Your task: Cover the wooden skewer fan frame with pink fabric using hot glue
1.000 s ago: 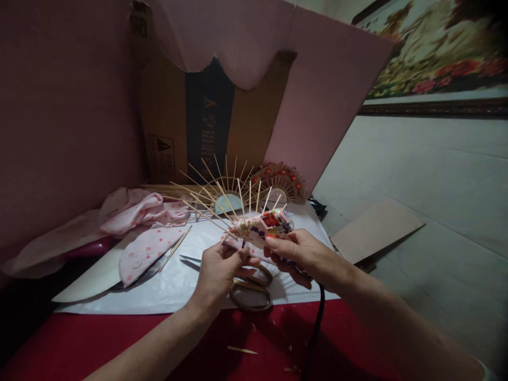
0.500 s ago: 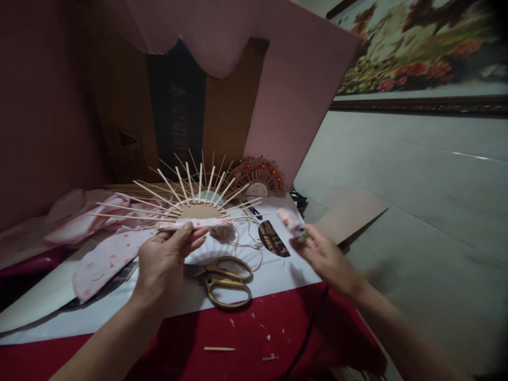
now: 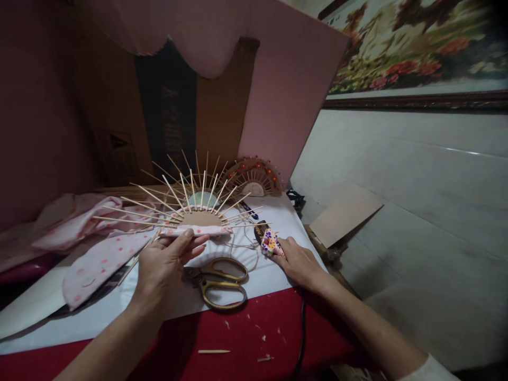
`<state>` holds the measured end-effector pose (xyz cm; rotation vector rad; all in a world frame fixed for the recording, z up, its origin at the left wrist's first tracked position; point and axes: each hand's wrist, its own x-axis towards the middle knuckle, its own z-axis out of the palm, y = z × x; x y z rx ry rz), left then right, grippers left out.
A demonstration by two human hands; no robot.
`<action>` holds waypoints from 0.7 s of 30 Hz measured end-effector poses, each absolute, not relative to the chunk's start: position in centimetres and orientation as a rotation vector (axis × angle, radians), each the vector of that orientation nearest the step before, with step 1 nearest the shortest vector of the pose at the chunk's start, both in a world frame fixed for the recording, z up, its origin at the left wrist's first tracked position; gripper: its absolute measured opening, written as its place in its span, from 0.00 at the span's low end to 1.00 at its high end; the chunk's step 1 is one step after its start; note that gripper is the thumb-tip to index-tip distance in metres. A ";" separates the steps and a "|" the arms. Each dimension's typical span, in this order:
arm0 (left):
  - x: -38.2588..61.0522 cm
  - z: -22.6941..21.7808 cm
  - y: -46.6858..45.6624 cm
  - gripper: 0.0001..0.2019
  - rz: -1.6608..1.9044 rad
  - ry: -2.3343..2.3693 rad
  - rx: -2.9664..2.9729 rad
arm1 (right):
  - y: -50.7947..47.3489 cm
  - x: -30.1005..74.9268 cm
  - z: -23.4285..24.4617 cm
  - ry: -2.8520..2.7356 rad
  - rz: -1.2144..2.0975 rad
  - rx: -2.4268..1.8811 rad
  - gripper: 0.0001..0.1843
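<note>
My left hand (image 3: 169, 262) pinches the fabric-covered lower edge of a half-round cardboard piece (image 3: 204, 218), with thin wooden sticks fanning out from its curve. Pink dotted cloth wraps that edge. On the right, my right hand (image 3: 299, 260) is closed round a flower-patterned glue gun (image 3: 271, 242), low over the white sheet and partly covering a dark printed card (image 3: 260, 230). A black cord (image 3: 302, 333) hangs below this hand. Between the hands lie scissors (image 3: 224, 286) with worn gold-coloured handles, their blades partly hidden behind my left hand.
A finished-looking stick fan with red beads (image 3: 254, 172) leans at the back. Pink dotted cloth (image 3: 101, 267) lies left. Twine (image 3: 252, 251) trails near the scissors. One short stick (image 3: 214, 351) and scraps lie on the red cloth (image 3: 238, 365). A cardboard sheet (image 3: 345, 214) stands right.
My right hand has moved down and left with the glue gun, over the dark card. My left hand still holds the half-round piece in nearly the same spot. The view has shifted slightly.
</note>
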<state>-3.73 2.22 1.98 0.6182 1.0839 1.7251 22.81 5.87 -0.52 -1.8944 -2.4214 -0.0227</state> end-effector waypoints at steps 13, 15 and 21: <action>-2.9 3.2 1.1 0.05 1.557 0.914 0.531 | 3.3 19.3 1.9 -2.052 0.526 -1.157 0.12; -2.7 3.2 0.8 0.06 1.512 0.862 0.538 | 2.5 16.8 2.2 -1.886 1.032 -1.035 0.11; -2.3 2.9 0.5 0.11 1.520 0.778 0.582 | 2.1 10.1 2.0 -1.357 1.613 -0.666 0.17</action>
